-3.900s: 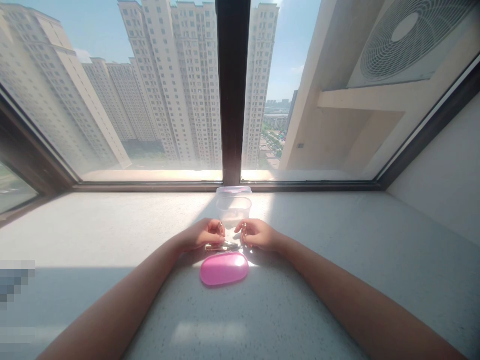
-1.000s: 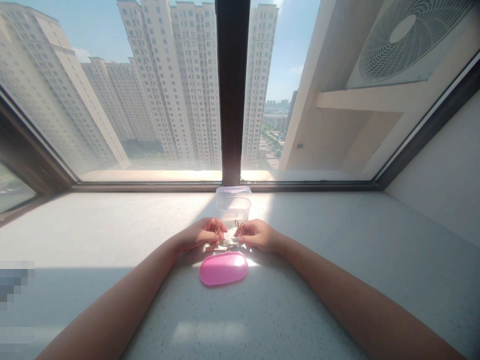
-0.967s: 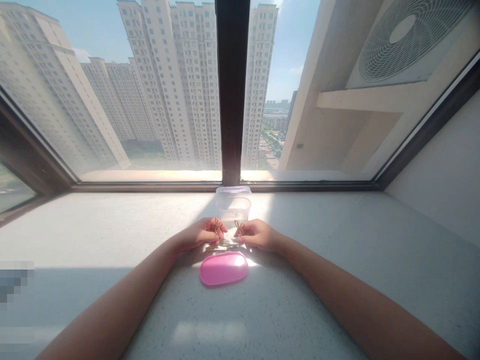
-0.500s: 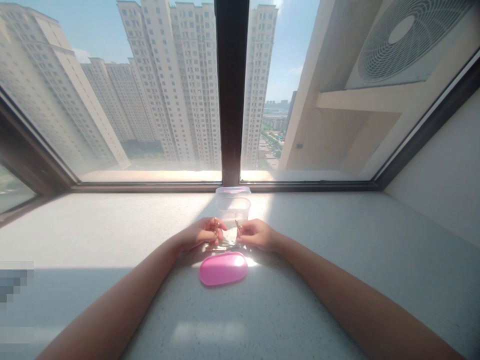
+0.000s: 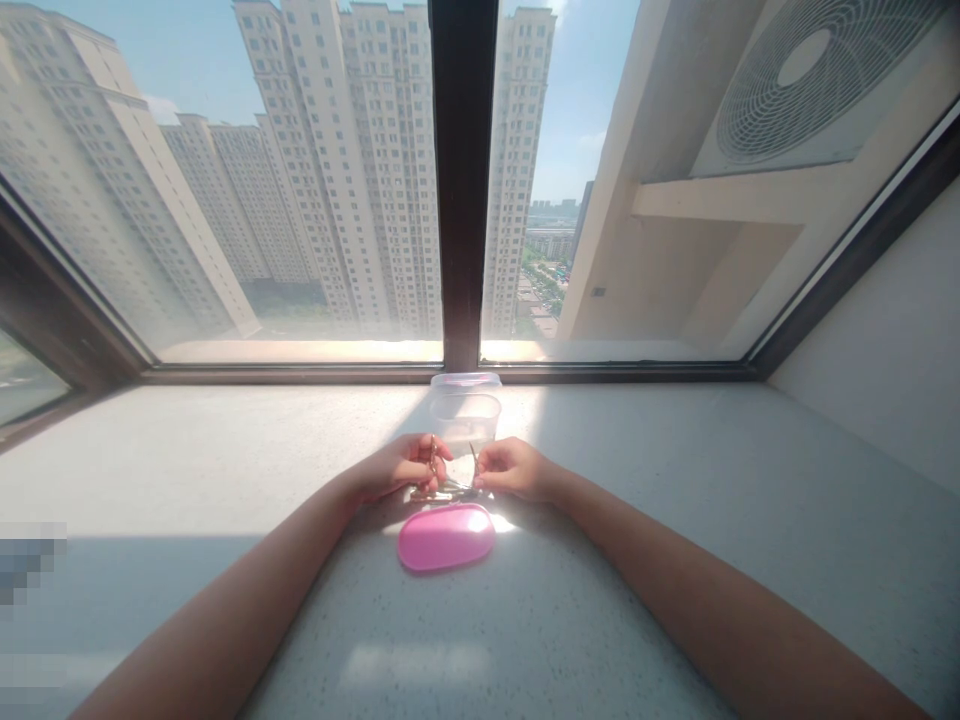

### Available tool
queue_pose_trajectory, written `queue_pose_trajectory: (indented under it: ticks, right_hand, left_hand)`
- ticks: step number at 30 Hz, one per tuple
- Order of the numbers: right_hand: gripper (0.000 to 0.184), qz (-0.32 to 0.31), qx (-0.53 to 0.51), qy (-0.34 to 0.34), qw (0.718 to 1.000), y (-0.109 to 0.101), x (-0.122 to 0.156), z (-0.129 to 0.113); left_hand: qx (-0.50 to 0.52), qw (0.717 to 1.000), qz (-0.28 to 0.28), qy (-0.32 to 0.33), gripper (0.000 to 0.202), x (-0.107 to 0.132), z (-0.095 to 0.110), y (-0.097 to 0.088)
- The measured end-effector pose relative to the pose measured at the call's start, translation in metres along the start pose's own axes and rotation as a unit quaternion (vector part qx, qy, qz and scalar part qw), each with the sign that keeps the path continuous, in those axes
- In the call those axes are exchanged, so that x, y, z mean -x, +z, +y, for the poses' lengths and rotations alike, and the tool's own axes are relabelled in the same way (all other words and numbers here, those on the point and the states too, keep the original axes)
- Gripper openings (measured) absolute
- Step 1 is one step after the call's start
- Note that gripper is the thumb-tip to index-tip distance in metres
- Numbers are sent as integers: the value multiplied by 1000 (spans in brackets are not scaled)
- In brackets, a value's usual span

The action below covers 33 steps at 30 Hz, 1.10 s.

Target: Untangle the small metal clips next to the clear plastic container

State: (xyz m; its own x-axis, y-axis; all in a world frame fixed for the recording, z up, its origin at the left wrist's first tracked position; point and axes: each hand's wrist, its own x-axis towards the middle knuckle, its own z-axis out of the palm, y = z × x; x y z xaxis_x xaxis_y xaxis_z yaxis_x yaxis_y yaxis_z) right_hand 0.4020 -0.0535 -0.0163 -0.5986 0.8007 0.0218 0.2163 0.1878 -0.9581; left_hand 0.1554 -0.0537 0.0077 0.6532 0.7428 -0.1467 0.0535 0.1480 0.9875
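My left hand (image 5: 405, 468) is closed, its thumb and fingers pinching a small gold-coloured metal piece (image 5: 433, 452) held upright. Opposite it, my right hand (image 5: 519, 468) is closed on a similar thin metal piece (image 5: 473, 458), its tip pointing up. Both pieces are too small for me to tell their kind. Between and below the hands lie several slim, shiny metal pieces (image 5: 444, 494) on the pale sill. Closer to me, a pink oval lid (image 5: 446, 540) lies flat. Just behind the hands stands a clear plastic container (image 5: 465, 410), its lower part partly hidden.
The speckled sill (image 5: 637, 450) runs up to a dark window frame (image 5: 337, 376), with a thick upright post (image 5: 463, 200) in the middle. A white wall (image 5: 877, 350) borders the right side. Bright sunlight falls around the hands.
Both hands stay nearly in place. The metal piece in my right hand has turned slightly and now looks thinner; the one in my left hand stands a little straighter.
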Motion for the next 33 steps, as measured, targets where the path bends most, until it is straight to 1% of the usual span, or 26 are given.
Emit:
queue_pose_trajectory:
  ticks: [10,17,22,28,33]
  right_hand:
    - [22,-2,8,2,1000,1,2,-2]
    - [21,-5,0,6,1000,1,2,-3]
    - [22,-2,3,7,1000,1,3,-5]
    - [22,1,8,7,1000,1,2,-6]
    - [22,2,-5,7,1000,2,2,-5]
  left_hand:
    - [13,1000,-12,2,33,2,1,-1]
    - [54,998,-18,5,31,1,-2,-4]
    - [44,999,-20,9,31,2,-2,-5]
    - [18,1000,-11,8,25,3,-2,-3]
    - [11,1000,-21,-3,32,1,-3,-4]
